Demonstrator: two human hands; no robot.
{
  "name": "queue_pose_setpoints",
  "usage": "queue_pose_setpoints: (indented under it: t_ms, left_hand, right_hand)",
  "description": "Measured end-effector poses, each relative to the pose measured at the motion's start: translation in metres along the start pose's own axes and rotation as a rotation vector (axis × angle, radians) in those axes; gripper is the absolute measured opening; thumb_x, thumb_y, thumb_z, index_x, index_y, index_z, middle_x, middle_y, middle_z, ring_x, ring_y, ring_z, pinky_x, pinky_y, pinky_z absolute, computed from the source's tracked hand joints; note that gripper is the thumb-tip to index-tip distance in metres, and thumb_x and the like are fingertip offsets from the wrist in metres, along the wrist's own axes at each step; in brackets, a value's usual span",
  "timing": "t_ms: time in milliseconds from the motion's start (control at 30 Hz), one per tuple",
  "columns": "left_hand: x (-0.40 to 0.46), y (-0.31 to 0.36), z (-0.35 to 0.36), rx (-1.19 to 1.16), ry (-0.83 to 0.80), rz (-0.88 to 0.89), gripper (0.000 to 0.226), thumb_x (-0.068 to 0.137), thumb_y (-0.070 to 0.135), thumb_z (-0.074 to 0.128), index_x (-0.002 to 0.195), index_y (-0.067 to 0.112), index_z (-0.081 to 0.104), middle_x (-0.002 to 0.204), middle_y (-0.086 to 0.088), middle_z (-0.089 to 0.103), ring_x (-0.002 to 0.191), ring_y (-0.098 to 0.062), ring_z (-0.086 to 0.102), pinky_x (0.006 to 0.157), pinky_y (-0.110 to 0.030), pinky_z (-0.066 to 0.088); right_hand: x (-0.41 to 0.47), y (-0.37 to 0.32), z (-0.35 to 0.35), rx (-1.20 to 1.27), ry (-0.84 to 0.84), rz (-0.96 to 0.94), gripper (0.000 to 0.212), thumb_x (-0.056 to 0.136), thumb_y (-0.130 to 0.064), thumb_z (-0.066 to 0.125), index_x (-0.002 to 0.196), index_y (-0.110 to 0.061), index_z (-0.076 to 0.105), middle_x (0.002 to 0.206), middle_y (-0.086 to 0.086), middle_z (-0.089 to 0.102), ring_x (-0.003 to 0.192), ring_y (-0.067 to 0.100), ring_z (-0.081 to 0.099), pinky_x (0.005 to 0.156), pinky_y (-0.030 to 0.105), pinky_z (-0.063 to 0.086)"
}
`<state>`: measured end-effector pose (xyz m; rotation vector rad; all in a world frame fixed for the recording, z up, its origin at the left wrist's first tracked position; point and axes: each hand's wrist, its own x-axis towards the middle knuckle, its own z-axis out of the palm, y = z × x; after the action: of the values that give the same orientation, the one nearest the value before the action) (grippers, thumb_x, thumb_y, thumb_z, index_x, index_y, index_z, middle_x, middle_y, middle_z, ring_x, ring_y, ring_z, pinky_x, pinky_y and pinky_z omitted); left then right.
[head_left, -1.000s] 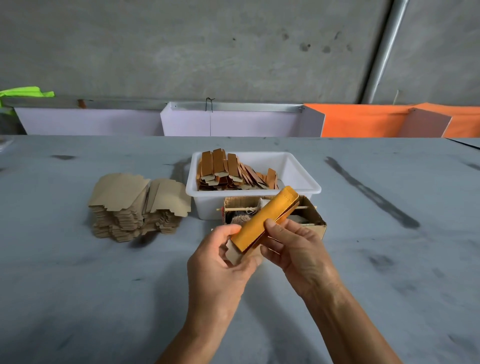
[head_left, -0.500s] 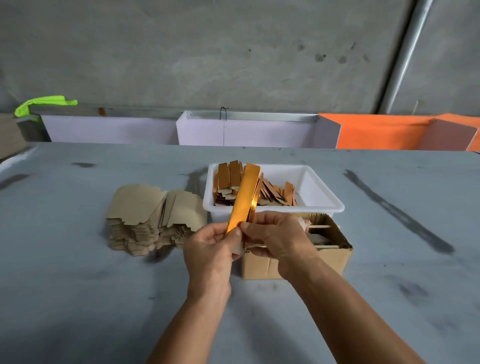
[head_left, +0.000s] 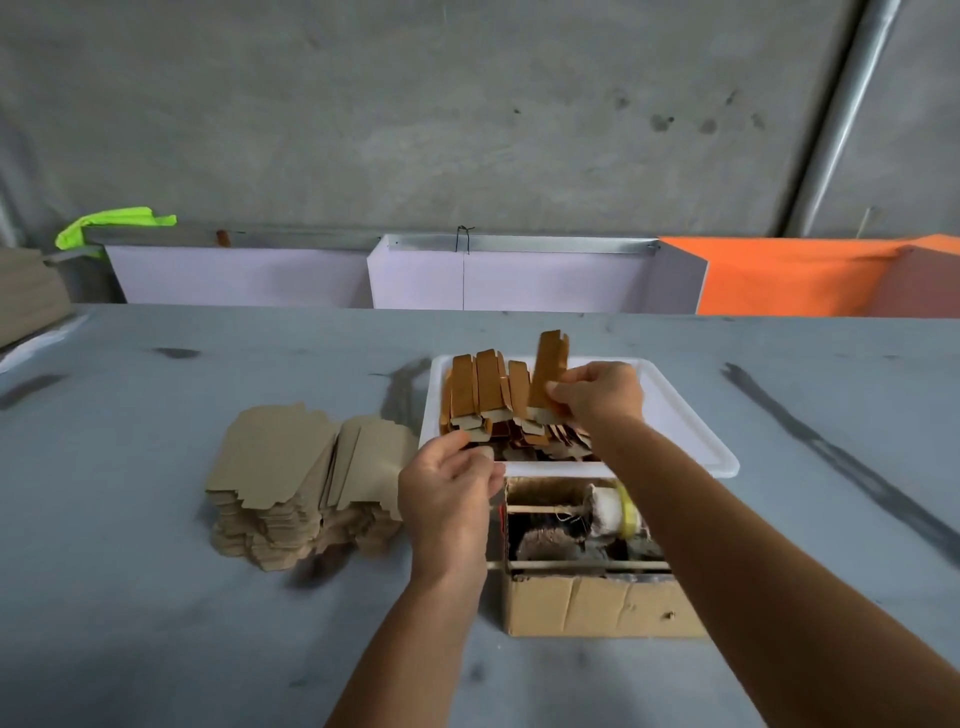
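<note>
A: Where is the sleeve (head_left: 549, 369) held?

B: It is pinched at its lower end by the right hand (head_left: 602, 397), over the tray (head_left: 691, 431), beside the other sleeves (head_left: 488, 389) stood there.

A: How is its long axis set?

B: Nearly upright. The free end is pointed to 12 o'clock and tipped slightly towards 1.

A: And the left hand (head_left: 449, 493)?

B: It is curled at the tray's 7 o'clock corner. Whether anything is pinched cannot be told. On the tabletop (head_left: 156, 623), a stack (head_left: 291, 467) is seen at the tray's 9 o'clock and a carton (head_left: 597, 605) at 6.
</note>
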<state>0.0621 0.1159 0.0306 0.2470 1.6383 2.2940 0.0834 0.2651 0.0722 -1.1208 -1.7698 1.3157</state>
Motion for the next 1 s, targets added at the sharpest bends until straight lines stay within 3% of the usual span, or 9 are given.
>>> queue_pose_setpoints:
  t_ms: [133,333,433,500,567,667,733,900,1000]
  left_hand:
    - [0.006,-0.008,-0.003,0.067,0.005,0.005,0.033,0.085,0.0,0.064,0.117,0.008,0.059,0.094,-0.003,0.067,0.079,-0.014,0.069,0.059,-0.013,0.052]
    - [0.008,-0.011,-0.006,0.09,0.019,-0.007,0.033,0.084,-0.001,0.065,0.115,0.007,0.059,0.094,-0.005,0.069,0.077,-0.012,0.069,0.061,-0.014,0.054]
    - [0.006,-0.012,-0.01,0.105,0.038,-0.005,0.029,0.084,-0.001,0.064,0.111,0.009,0.061,0.091,-0.004,0.069,0.073,-0.011,0.069,0.061,-0.016,0.054]
    - [0.004,-0.012,-0.016,0.095,0.055,0.0,0.025,0.085,-0.002,0.062,0.107,0.01,0.063,0.088,-0.005,0.07,0.071,-0.011,0.068,0.06,-0.017,0.053]
    - [0.002,-0.013,-0.024,0.069,0.089,0.002,0.022,0.085,-0.003,0.062,0.102,0.011,0.064,0.085,-0.006,0.07,0.066,-0.009,0.067,0.057,-0.015,0.052]
    - [-0.001,-0.012,-0.038,0.02,0.166,0.017,0.019,0.085,-0.006,0.059,0.095,0.01,0.064,0.076,-0.005,0.069,0.059,-0.007,0.064,0.054,-0.015,0.05]
    - [-0.002,-0.011,-0.048,-0.013,0.23,0.029,0.022,0.085,-0.009,0.056,0.089,0.012,0.062,0.074,-0.006,0.068,0.06,-0.011,0.064,0.055,-0.018,0.051]
    - [0.001,-0.01,-0.076,-0.036,0.405,0.069,0.016,0.083,-0.007,0.059,0.087,0.007,0.065,0.075,-0.008,0.067,0.068,-0.021,0.063,0.065,-0.031,0.053]
    - [0.002,-0.009,-0.088,0.015,0.473,0.085,0.019,0.084,-0.003,0.059,0.09,0.015,0.061,0.089,-0.01,0.068,0.087,-0.028,0.066,0.085,-0.043,0.054]
  right_hand:
    - [0.036,0.015,-0.017,-0.265,0.088,-0.008,0.017,0.081,-0.005,0.068,0.098,-0.002,0.069,0.101,0.015,0.069,0.092,0.029,0.066,0.086,0.041,0.054]
    - [0.05,0.033,-0.016,-0.466,0.034,0.01,0.017,0.086,-0.01,0.062,0.089,0.005,0.068,0.088,0.02,0.068,0.082,0.032,0.066,0.075,0.035,0.056]
    - [0.04,0.029,-0.01,-0.79,-0.089,-0.037,0.015,0.089,-0.011,0.054,0.076,-0.003,0.057,0.081,0.013,0.058,0.08,0.028,0.059,0.066,0.029,0.045]
    - [0.028,0.022,-0.002,-0.945,-0.066,-0.206,0.014,0.092,-0.016,0.052,0.094,-0.005,0.061,0.098,0.013,0.062,0.099,0.03,0.056,0.08,0.033,0.048]
    - [0.003,0.01,0.011,-0.844,-0.089,-0.426,0.022,0.093,-0.021,0.055,0.11,-0.011,0.064,0.111,0.01,0.065,0.106,0.027,0.054,0.086,0.036,0.05]
    - [-0.048,-0.006,0.037,-0.667,-0.244,-0.717,0.024,0.09,-0.026,0.059,0.111,-0.017,0.068,0.111,0.006,0.066,0.105,0.022,0.055,0.08,0.026,0.044]
    - [-0.075,-0.011,0.055,-0.67,-0.38,-0.83,0.032,0.089,-0.032,0.06,0.118,-0.018,0.065,0.117,0.006,0.063,0.111,0.02,0.053,0.088,0.026,0.043]
    - [-0.103,-0.008,0.097,-1.096,-0.456,-1.017,0.038,0.094,-0.042,0.048,0.112,-0.011,0.061,0.114,0.007,0.062,0.119,0.023,0.042,0.099,0.035,0.038]
    - [-0.109,0.002,0.113,-1.318,-0.42,-1.06,0.027,0.096,-0.032,0.049,0.108,-0.011,0.06,0.112,0.007,0.063,0.12,0.025,0.042,0.098,0.036,0.035]
